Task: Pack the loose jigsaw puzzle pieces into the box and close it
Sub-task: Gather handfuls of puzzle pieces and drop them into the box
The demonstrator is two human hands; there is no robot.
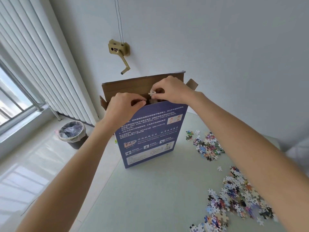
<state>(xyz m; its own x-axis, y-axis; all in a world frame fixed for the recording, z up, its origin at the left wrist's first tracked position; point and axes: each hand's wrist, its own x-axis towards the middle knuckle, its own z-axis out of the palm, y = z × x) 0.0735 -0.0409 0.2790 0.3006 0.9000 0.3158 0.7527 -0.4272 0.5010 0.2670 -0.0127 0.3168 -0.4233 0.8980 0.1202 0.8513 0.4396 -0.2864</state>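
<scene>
A tall blue puzzle box (148, 134) stands upright on the pale table (150, 190), its brown top flap (133, 88) open and leaning back. My left hand (122, 108) is at the box's top left edge, fingers curled over the opening. My right hand (168, 90) is above the opening and pinches a pale puzzle piece (151, 93). Loose puzzle pieces lie in a heap (207, 145) to the right of the box and in a bigger heap (237, 200) at the near right.
A bin (72, 133) with a plastic liner stands on the floor to the left of the table. A white radiator (41, 67) runs along the left wall. A brass crank (119, 51) is fixed on the wall behind the box.
</scene>
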